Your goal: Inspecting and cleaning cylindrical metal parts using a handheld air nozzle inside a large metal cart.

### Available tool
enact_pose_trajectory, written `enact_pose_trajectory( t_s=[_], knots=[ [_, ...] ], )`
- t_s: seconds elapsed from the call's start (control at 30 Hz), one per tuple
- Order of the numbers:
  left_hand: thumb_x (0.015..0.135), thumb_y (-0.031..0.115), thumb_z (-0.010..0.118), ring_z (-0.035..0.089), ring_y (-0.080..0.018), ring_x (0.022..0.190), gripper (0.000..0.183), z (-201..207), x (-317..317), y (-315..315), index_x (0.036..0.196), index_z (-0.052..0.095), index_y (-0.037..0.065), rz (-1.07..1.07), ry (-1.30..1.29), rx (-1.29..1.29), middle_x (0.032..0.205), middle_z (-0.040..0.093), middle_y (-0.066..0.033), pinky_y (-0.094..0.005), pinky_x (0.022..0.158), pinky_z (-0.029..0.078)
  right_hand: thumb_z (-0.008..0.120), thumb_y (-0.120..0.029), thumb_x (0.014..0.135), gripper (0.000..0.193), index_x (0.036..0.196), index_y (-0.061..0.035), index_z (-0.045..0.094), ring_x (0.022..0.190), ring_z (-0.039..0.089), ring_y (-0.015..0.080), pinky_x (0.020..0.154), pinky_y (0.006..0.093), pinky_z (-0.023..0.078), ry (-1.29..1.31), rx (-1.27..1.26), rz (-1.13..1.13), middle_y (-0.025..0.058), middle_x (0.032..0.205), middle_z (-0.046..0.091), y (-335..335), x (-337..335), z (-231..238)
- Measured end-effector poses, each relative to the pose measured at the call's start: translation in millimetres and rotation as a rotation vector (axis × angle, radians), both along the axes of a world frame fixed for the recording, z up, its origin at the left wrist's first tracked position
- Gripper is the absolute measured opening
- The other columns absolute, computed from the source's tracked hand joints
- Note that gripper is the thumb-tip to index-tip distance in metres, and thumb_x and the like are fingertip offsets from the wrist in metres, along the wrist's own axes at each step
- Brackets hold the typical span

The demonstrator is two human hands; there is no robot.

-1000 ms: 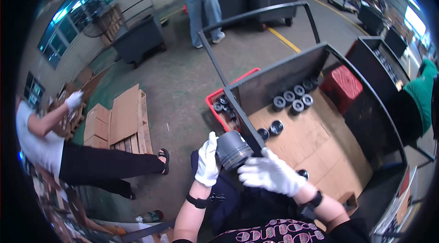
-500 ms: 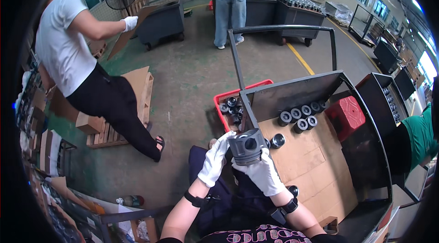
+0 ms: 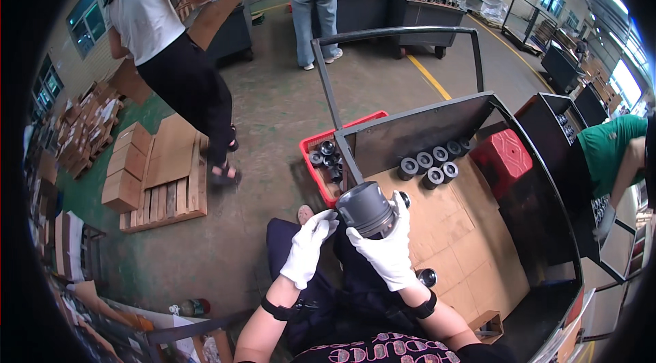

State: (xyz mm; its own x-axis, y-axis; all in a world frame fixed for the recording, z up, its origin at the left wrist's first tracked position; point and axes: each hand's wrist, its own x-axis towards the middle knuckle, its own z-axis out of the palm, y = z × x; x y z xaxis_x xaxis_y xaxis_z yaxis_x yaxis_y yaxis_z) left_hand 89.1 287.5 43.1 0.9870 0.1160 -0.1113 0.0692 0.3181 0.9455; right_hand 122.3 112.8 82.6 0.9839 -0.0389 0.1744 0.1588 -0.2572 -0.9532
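Observation:
A dark grey engine piston [image 3: 362, 207] is held up in front of me, tilted, with its smooth skirt toward the upper left and its ring grooves low. My right hand [image 3: 384, 247], in a white glove, grips it from the right and below, thumb underneath. Just left of the piston is my left hand [image 3: 311, 247], also gloved, its fingers loosely bent and slightly apart, a little off the metal. To the right, a dark metal cart [image 3: 424, 132] lined with cardboard [image 3: 447, 226] carries several standing pistons [image 3: 432, 177]. Another piston [image 3: 426, 277] sits beside my right wrist.
A red crate [image 3: 311, 165] with several pistons stands on the floor against the cart. Inside the cart is a red plastic block [image 3: 502, 158]. A person in white [image 3: 160, 11] carries cardboard near a pallet [image 3: 164, 209]. Someone in green [image 3: 611, 155] bends at the right.
The piston has been turned over, its round side hole no longer showing. My left hand has come off it and moved lower. The person in white has stepped away; my view has shifted.

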Motion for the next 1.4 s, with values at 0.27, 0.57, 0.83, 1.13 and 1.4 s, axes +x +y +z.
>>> enact_pose_trajectory(
  t_s=[0.27, 0.57, 0.83, 1.13, 1.4],
  knots=[
    [0.105, 0.013, 0.054, 0.058, -0.0188, 0.122, 0.061, 40, 15, -24, 0.157, 0.025, 0.003, -0.109, -0.091, 0.107, 0.143, 0.051, -0.0152, -0.0330, 0.103, 0.048, 0.085, -0.022, 0.079, 0.094, 0.153, -0.0036, 0.029, 0.127, 0.054, 0.0293, 0.105, 0.0421, 0.047, 0.254, 0.434, 0.246, 0.0158, 0.143, 0.047, -24, 3, -3],
    [0.070, 0.020, 0.090, 0.062, -0.0311, 0.122, 0.115, 60, 14, -70, 0.155, 0.017, 0.000, 0.049, -0.654, 0.848, 0.134, 0.059, -0.0186, -0.0400, 0.104, 0.049, 0.045, -0.051, 0.105, 0.066, 0.152, -0.0052, 0.039, 0.123, 0.057, 0.0220, 0.110, 0.0389, 0.044, 0.580, 1.308, 0.484, 0.0111, 0.138, 0.058, -36, 24, 3],
    [0.061, 0.020, 0.090, 0.057, -0.0420, 0.124, 0.103, 92, 64, -67, 0.146, 0.037, -0.004, 0.054, -0.664, 0.897, 0.131, 0.059, -0.0220, -0.0494, 0.108, 0.044, 0.045, -0.041, 0.108, 0.054, 0.151, -0.0085, 0.043, 0.108, 0.061, 0.0153, 0.088, 0.0309, 0.053, 0.378, 0.438, 0.390, 0.0099, 0.124, 0.062, -108, 60, 40],
    [0.067, 0.031, 0.088, 0.050, -0.0415, 0.131, 0.101, 69, 176, -108, 0.146, 0.036, -0.003, -0.260, -0.698, 1.099, 0.142, 0.053, -0.0208, -0.0495, 0.116, 0.035, 0.059, -0.024, 0.098, 0.018, 0.099, -0.0062, 0.061, 0.048, 0.050, 0.0077, 0.043, 0.0221, 0.037, 0.647, 0.137, 0.316, 0.0026, 0.069, 0.062, -145, 156, 28],
    [0.089, 0.019, 0.063, 0.051, -0.0369, 0.128, 0.027, -50, 192, -97, 0.111, 0.065, 0.004, -0.186, -0.517, 1.542, 0.126, 0.061, -0.0160, -0.0547, 0.117, 0.029, 0.047, -0.015, 0.096, 0.020, 0.091, -0.0055, 0.064, 0.044, 0.056, 0.0153, 0.037, 0.0270, 0.036, 0.782, 0.198, -0.376, 0.0098, 0.063, 0.064, -206, 236, -223]
  ],
)
